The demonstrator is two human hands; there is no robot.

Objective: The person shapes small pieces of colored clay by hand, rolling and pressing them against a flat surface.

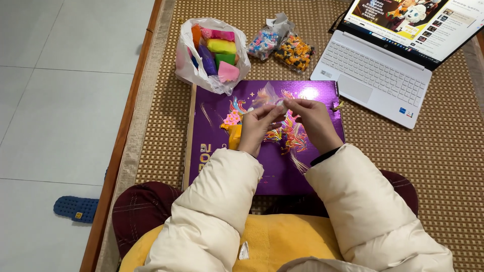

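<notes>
Clear, crinkly plastic film forms the small transparent packet (267, 96) pinched between both hands above the purple rectangular box lid (312, 95). It looks light, limp and slippery, best gripped at its edges. Left hand (256, 127) and right hand (310, 118) each close thumb and fingertips on the packet; whether anything is inside cannot be told. Beneath the left hand sits a yellow clay lump (233, 135). Behind: 1 white plastic bag of coloured clay blocks (212, 53), 2 bead pouches (282, 46), and 1 open silver laptop (383, 75).

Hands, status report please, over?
Left hand and right hand both pinch a small clear packet. Purple box beneath. Nothing in the way.
</notes>
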